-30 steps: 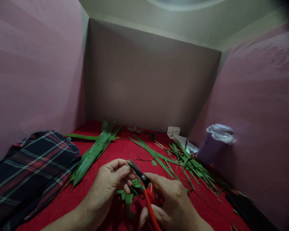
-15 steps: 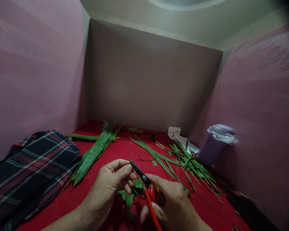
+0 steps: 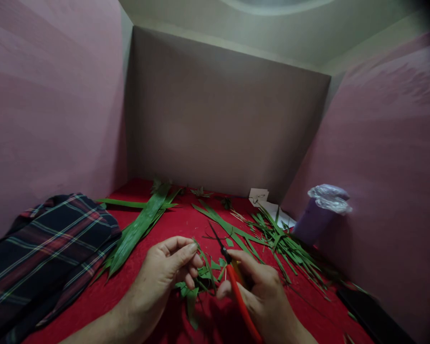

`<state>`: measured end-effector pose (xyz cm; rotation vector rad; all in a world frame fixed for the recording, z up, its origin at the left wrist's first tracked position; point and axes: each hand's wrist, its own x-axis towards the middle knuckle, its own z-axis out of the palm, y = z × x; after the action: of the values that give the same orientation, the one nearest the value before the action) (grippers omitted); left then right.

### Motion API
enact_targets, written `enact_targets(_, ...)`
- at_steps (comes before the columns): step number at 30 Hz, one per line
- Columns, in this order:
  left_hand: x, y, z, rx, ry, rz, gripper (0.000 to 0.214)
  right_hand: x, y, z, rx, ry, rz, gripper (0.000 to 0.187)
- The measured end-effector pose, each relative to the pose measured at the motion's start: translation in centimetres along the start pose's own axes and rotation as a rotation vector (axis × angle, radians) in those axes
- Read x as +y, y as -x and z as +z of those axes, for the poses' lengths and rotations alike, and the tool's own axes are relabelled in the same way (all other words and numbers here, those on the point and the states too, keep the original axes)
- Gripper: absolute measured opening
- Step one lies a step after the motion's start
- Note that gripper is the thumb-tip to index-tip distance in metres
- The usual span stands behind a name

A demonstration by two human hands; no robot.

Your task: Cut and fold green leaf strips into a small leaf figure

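Note:
My left hand [image 3: 166, 270] is closed in a pinch on a small folded piece of green leaf strips [image 3: 200, 277], held just above the red cloth. My right hand [image 3: 263, 298] grips a pair of red-handled scissors [image 3: 236, 286]. The dark blades point up and away, just right of the leaf piece, and look nearly closed. A thin strip sticks up from the leaf piece beside my left thumb.
Long broad green leaves [image 3: 139, 227] lie at the back left, and a heap of cut leaf strips [image 3: 283, 243] at the right. A plaid cloth [image 3: 46, 258] is at the left, a purple bin with a plastic liner [image 3: 318, 215] at the right, and a white paper [image 3: 260, 196] by the back wall.
The scissors have swung right, away from my left fingertips, with the blades now pointing further up. My right hand moved right. My left hand stayed put, holding the leaf piece.

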<state>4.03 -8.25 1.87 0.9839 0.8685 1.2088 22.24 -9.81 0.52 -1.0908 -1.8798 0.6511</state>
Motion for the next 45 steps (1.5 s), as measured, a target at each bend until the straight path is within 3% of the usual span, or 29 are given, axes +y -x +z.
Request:
enact_targets(3,0.0,0.0,0.0,-0.012,-0.022,0.002,0.018,-0.4,-0.4,-0.3,0.066,-0.135,0.139,0.033)
enact_targets(8,0.2,0.4,0.1,-0.049,-0.041,-0.016,0.019,-0.8,-0.9,-0.3,0.023,-0.374,0.17,0.043)
enact_targets(13,0.4,0.6,0.3,-0.095,-0.03,-0.055,0.015,-1.0,-0.7,0.4,-0.086,-0.579,0.275,0.037)
enact_targets(18,0.0,0.6,0.3,-0.143,-0.057,-0.077,0.014,-1.3,-0.5,1.0,-0.023,-0.838,0.398,0.038)
enact_targets(25,0.0,0.7,0.6,-0.201,-0.096,-0.099,0.016,-0.8,-0.5,1.2,-0.104,-0.944,0.427,0.032)
enact_targets(31,0.0,0.9,0.7,-0.189,-0.099,-0.103,0.017,-0.7,-0.1,1.3,-0.075,-0.997,0.41,0.034)
enact_targets(45,0.0,1.2,0.7,-0.353,-0.038,-0.055,0.009,-2.1,-0.1,0.7,-0.17,-1.123,0.463,0.035)
